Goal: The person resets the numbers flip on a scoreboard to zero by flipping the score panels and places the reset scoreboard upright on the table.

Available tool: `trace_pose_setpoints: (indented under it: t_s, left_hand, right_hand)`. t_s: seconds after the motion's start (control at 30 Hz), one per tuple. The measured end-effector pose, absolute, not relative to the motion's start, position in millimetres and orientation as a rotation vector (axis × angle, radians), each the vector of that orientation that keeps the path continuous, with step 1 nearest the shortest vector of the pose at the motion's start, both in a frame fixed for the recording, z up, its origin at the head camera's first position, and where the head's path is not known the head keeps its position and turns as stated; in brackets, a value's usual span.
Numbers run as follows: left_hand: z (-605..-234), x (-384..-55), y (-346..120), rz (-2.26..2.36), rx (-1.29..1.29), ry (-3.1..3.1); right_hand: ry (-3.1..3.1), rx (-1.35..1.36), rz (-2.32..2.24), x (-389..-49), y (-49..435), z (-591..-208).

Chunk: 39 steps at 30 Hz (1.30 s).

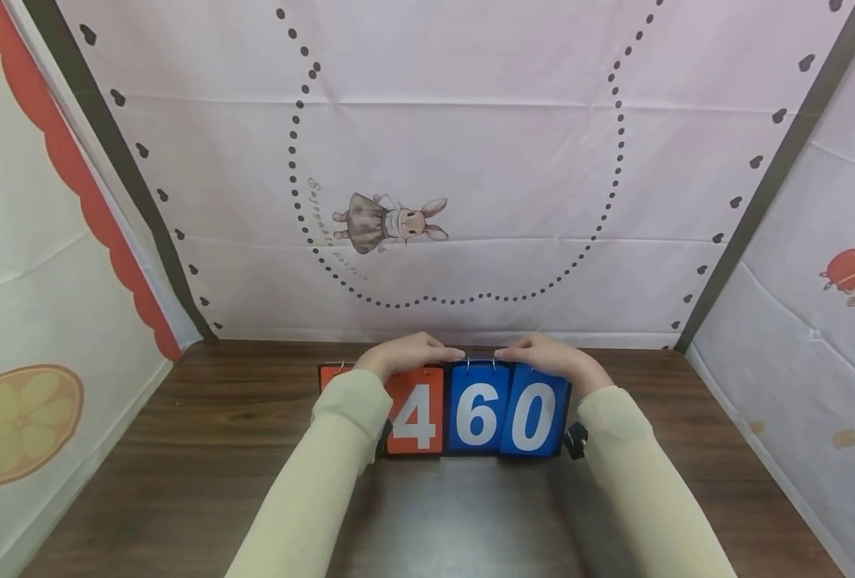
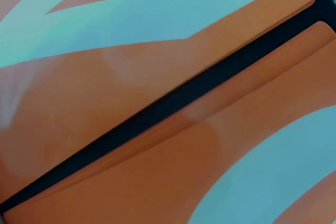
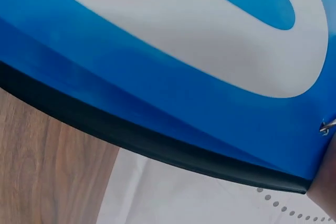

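Observation:
A tabletop flip scoreboard (image 1: 445, 417) with a black backing stands at the back of the table, red cards on its left and blue cards on its right. A red 4, a blue 6 and a blue 0 face me; the left arm mostly hides the leftmost red card. My left hand (image 1: 414, 352) grips the top edge over the red side, and my right hand (image 1: 548, 356) grips it over the blue side. Their fingertips point toward each other. Two red cards (image 2: 105, 114) fill the left wrist view. A blue card (image 3: 121, 72) and a metal ring (image 3: 328, 126) show in the right wrist view.
The brown wooden table (image 1: 254, 401) meets a white cloth wall (image 1: 506, 201) with a printed rabbit just behind the scoreboard. Cloth side walls rise at left and right. A small black device (image 1: 576, 440) sits by the right sleeve.

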<state>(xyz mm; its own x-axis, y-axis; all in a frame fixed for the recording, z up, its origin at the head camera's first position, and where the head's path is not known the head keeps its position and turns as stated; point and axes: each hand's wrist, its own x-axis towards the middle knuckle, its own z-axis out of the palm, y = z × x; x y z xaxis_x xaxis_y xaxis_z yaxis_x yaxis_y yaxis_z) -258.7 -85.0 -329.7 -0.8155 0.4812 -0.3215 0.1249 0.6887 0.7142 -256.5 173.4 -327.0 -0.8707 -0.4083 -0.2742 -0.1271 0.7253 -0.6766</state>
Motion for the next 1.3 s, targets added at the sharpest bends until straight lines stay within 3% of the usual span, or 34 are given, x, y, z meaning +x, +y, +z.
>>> trace_pose_setpoints:
  t_s: [0.57, 1.3]
  left_hand:
    - [-333, -257, -82, 0.963, 0.385, 2.522]
    - [-330, -242, -83, 1.154, 0.549, 2.446]
  right_hand:
    - [2.615, -0.517, -1.230, -254, 178, -339]
    - [2.604, -0.436, -1.235, -237, 180, -337]
